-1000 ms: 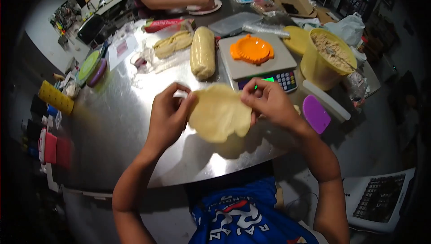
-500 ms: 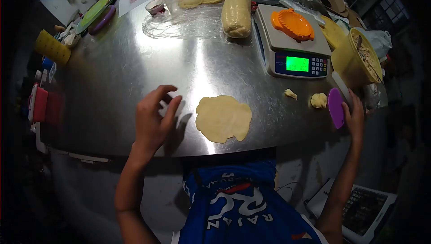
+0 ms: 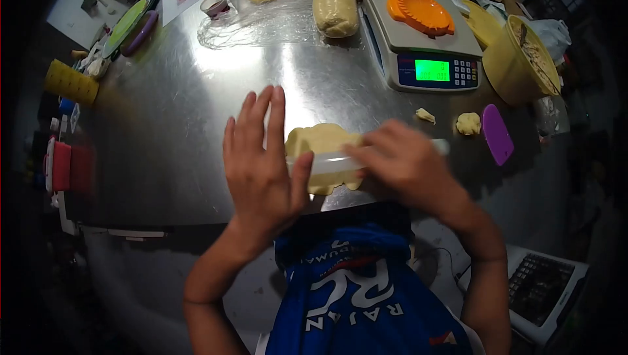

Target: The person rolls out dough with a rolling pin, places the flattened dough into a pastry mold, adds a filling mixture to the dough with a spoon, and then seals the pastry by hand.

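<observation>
Both hands press flat on a pale, translucent rolling pin (image 3: 333, 162): left hand (image 3: 261, 165) open with fingers spread over its left end, right hand (image 3: 402, 165) blurred, palm down on the other end, fingers loosely curved rather than gripping. The pin lies across a soft, yellow, uneven dough disc (image 3: 320, 140) near the front edge of the shiny steel desk (image 3: 196, 113). Even palm pressure, rolling outward from the centre, looks best; two small dough scraps (image 3: 468, 123) sit beside a purple scraper (image 3: 497, 134).

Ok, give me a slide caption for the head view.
Both hands press a white rolling pin across flattened dough on a steel table.
</observation>
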The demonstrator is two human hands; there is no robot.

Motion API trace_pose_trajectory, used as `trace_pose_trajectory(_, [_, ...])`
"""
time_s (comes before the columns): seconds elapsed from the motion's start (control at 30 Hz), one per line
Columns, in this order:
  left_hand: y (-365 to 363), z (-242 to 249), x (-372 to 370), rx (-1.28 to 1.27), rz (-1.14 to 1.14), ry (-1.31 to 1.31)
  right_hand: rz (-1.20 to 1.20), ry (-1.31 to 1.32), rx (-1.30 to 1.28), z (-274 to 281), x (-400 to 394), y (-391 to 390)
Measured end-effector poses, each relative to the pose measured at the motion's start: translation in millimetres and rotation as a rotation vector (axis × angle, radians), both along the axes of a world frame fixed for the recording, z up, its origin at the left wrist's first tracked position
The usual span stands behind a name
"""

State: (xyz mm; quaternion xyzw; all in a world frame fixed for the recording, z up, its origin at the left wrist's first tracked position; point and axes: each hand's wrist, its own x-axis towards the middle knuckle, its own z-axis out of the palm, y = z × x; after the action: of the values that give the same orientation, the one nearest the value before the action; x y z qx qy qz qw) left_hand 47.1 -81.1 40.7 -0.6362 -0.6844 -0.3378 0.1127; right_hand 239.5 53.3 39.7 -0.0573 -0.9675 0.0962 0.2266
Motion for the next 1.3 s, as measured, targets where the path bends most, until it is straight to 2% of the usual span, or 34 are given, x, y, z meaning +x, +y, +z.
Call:
trace_pose_trajectory(0.07, [-5,-15,7,-0.272,0.191,0.142,0.074,-0.004,0.006,-21,-32,-13])
trace_pose_trajectory(0.1, [-6,-25,5,-0.350,0.227,0.113,0.082,-0.002,0.000,-23,-36,-12])
trace_pose_trajectory(0.17, [-6,-40,-3,-0.401,0.234,0.092,0.123,-0.206,-0.242,-27,-43,-8])
trace_pose_trajectory(0.2, [-2,-43,-6,-0.443,0.231,0.069,0.136,-0.218,-0.244,-27,-44,-4])
trace_pose_trajectory(0.27, [3,-41,-11,-0.450,0.198,0.036,-0.020,-0.214,-0.031,-25,-39,4])
trace_pose_trajectory(0.3, [8,-41,-15,-0.466,0.188,0.047,-0.023,-0.361,-0.154,-23,-36,13])
trace_pose_trajectory(0.37, [20,-41,-24,-0.524,0.163,0.027,-0.051,-0.377,-0.139,-29,-43,24])
trace_pose_trajectory(0.53, [48,-49,-47,-0.525,0.120,0.027,-0.131,-0.369,-0.130,-36,-69,49])
trace_pose_trajectory(0.77, [74,-54,-63,-0.374,0.245,0.102,-0.145,-0.291,-0.148,-44,-91,79])
trace_pose_trajectory(1.0, [39,-47,-31,-0.475,0.182,0.103,-0.183,-0.267,0.021,-44,-57,44])
trace_pose_trajectory(1.2, [12,-38,-8,-0.531,0.133,0.120,-0.181,-0.293,-0.042,-37,-28,16])
trace_pose_trajectory(1.3, [-5,-40,4,-0.482,0.063,-0.007,-0.189,-0.261,-0.029,-38,-13,-1])
